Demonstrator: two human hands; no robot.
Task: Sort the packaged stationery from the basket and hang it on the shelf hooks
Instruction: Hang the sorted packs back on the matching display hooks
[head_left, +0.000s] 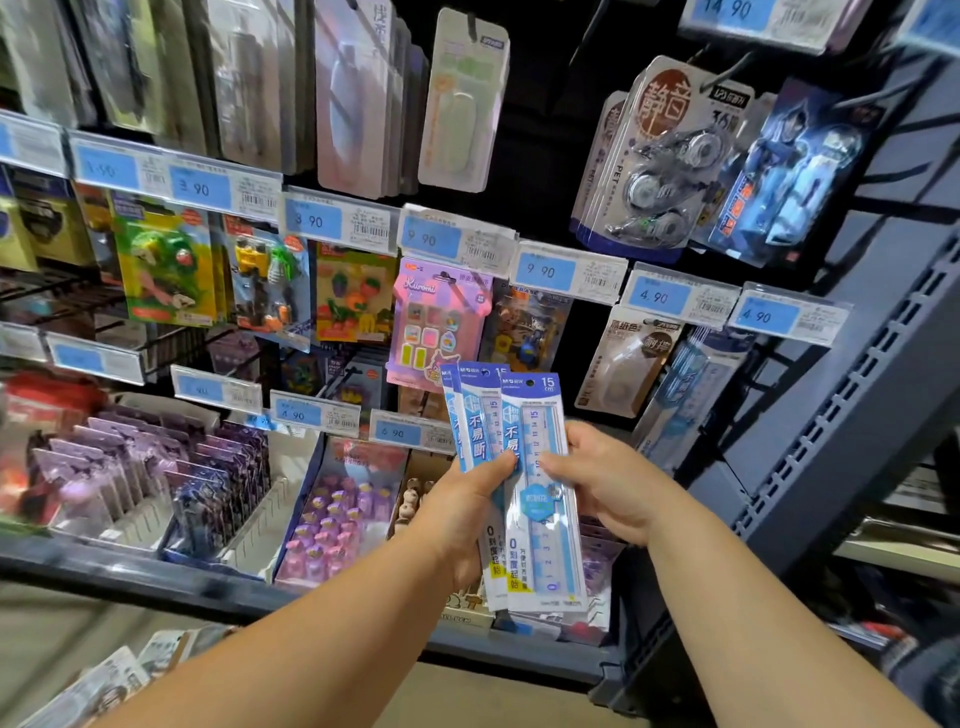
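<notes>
I hold a fanned bunch of packaged 15 cm rulers, blue and white, upright in front of the shelf. My left hand grips the rear packs from the left, thumb across their fronts. My right hand pinches the front pack at its right edge, thumb on its face. Hanging packs on hooks fill the shelf behind: a pink Kuromi eraser card, correction tape packs and similar blue ruler packs at the right. The basket is not clearly in view.
Blue price tags run along the hook rails. Trays of purple items sit on the lower shelf. A dark metal upright stands at the right. Loose packs show at the bottom left.
</notes>
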